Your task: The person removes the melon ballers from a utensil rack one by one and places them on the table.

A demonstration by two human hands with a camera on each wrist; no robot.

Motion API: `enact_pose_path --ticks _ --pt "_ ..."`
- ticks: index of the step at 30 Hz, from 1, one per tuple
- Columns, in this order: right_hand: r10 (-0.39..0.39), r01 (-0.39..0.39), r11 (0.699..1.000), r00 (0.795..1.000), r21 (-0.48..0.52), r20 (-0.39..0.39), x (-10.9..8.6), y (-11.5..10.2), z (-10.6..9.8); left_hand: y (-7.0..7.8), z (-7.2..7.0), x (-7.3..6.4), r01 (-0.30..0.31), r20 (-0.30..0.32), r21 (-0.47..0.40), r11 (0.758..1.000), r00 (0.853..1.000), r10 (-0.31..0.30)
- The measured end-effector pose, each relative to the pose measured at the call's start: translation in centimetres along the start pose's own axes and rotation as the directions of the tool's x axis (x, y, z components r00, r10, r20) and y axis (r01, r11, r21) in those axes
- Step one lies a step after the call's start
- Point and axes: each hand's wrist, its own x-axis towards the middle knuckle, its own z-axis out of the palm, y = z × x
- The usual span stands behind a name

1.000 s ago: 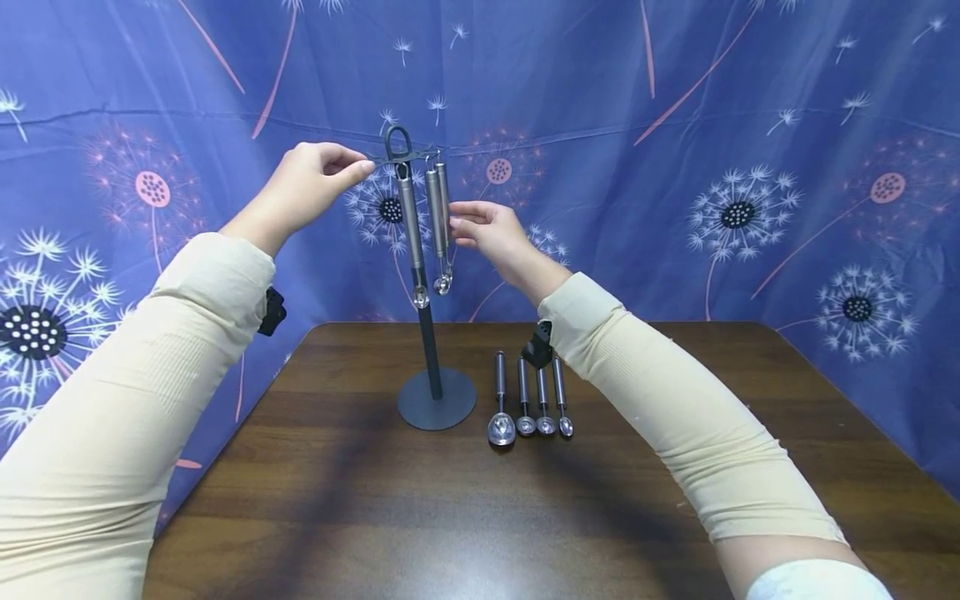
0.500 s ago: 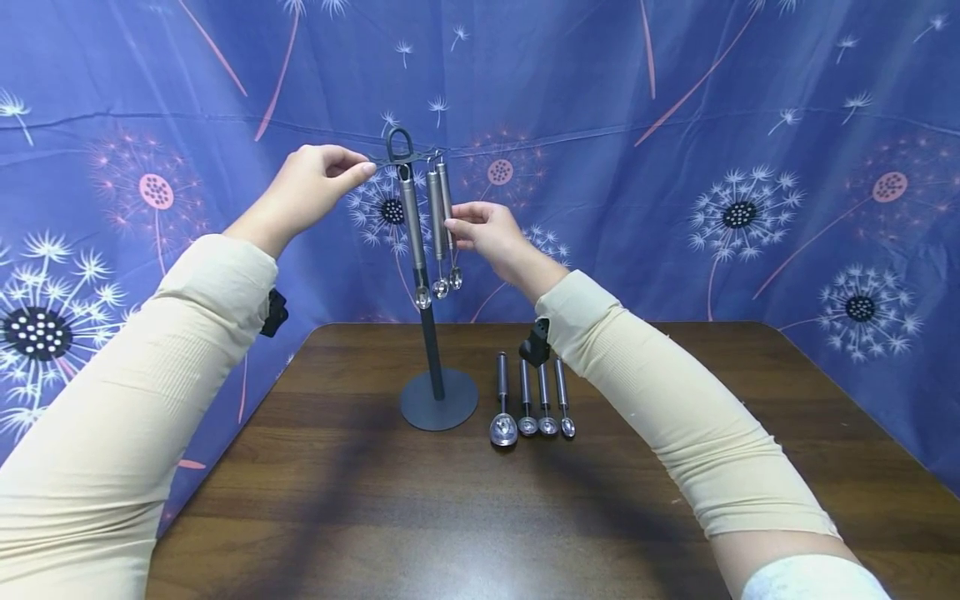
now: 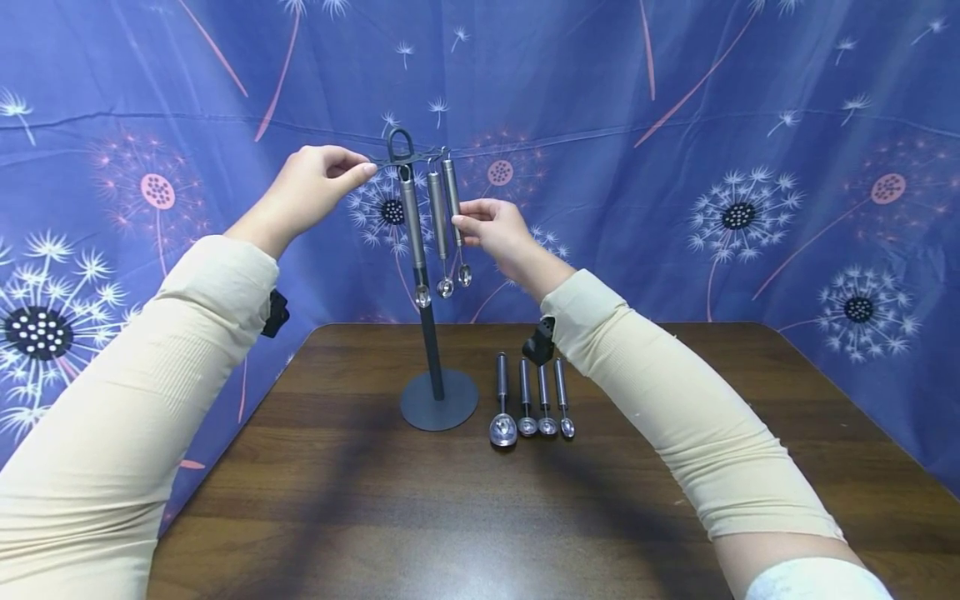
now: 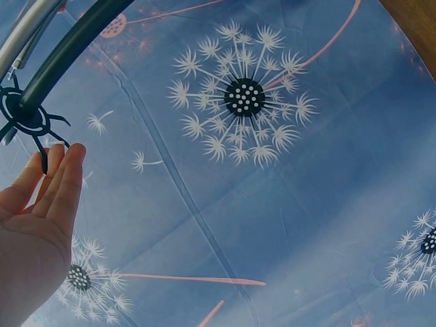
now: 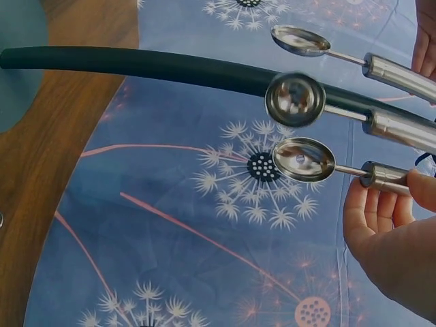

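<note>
A dark metal stand (image 3: 431, 346) rises from a round base, with a loop and a ring of hooks (image 4: 48, 126) at its top. My left hand (image 3: 306, 190) pinches one hook on the ring's left side between thumb and fingers. On the right side of the stand, my right hand (image 3: 501, 236) holds the lower handle of a steel measuring spoon (image 5: 304, 159), whose upper end is at a hook. Beside it hang a round-bowled measuring spoon (image 5: 296, 99) and another measuring spoon (image 5: 300, 41), which overlaps the pole in the head view.
On the brown wooden table (image 3: 450, 517), right of the stand's base (image 3: 438, 402), lie a larger round-bowled spoon (image 3: 502, 429) and several smaller spoons (image 3: 527, 425) in a row. A blue dandelion-print cloth (image 3: 600, 167) hangs behind the table.
The measuring spoon in my right hand has swung out to the right, away from the one beside it, and its bowl now hangs apart. My left hand stays on the hook.
</note>
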Motion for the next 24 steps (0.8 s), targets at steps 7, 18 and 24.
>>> enact_pose_path --ticks 7,18,24 --pt "-0.025 0.026 0.999 0.999 0.023 -0.026 0.0 -0.1 -0.4 0.1 0.1 -0.1 -0.002 0.003 -0.003 1.000 1.000 0.002" --pt "0.001 -0.002 1.000 0.998 -0.020 -0.059 -0.1 -0.1 -1.7 0.1 0.0 -0.1 -0.002 -0.004 0.000 1.000 1.000 0.002" --pt "0.017 -0.019 0.999 0.997 -0.034 -0.070 -0.4 0.1 -2.5 0.0 0.0 0.0 -0.004 -0.005 0.003 1.000 1.000 0.004"
